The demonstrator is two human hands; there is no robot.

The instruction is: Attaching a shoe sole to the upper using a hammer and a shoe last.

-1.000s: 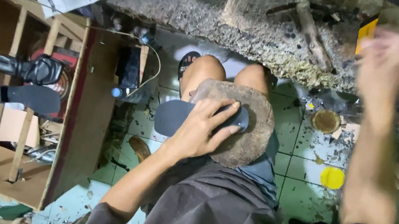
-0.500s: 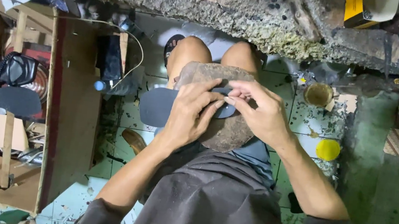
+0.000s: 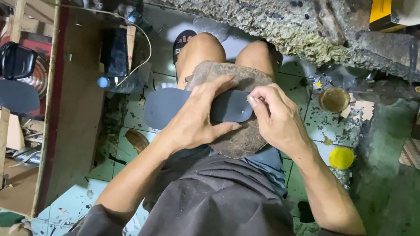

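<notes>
The left hand [image 3: 200, 118] lies spread flat over a dark shoe sole [image 3: 167, 107], pinning it to a worn round block [image 3: 242, 139] that rests on the person's lap; at its three o'clock the right hand [image 3: 275, 119] has its fingertips pinched at the sole's near end — whether they grip a small tool or only the edge is too small to tell. The step in hand looks like fitting or trimming that end of the sole, and the next move would call for a steady hold-down from the left hand while the right works along the rim. Outward, the knees rest above a green tiled floor [image 3: 138, 124] — stained and littered. At nine o'clock stands a wooden rack [image 3: 65, 114] holding a black shoe [image 3: 10, 61]; at three o'clock sit a yellow lid [image 3: 341, 158] and a small open tin [image 3: 334, 99]; at twelve o'clock runs a rough concrete ledge [image 3: 248, 3].
</notes>
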